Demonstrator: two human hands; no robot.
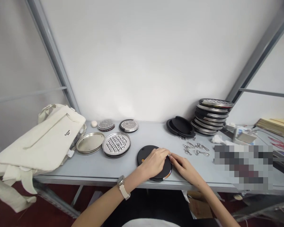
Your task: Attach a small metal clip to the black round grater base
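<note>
A round black disc [145, 152] with a small orange mark and a coloured strip on its rim lies near the table's front edge. My left hand [156, 162] rests over it, fingers bent and closed at its right rim. There my right hand [186, 168] meets it, thumb and fingertips pinched together. Whatever is between the fingertips is too small and covered to make out. Beyond my right hand are several loose metal clasps [190, 145]. Left of the disc lies a round metal grater plate [116, 144] on a small stack.
Smooth metal discs [90, 142] lie beside a cream bag [44, 135]. Two smaller grater discs [129, 125] [106, 124] and a whitish ball [94, 124] sit behind. Black round covers [181, 126] and a tall stack of discs [211, 116] stand at the back right, near a blurred patch.
</note>
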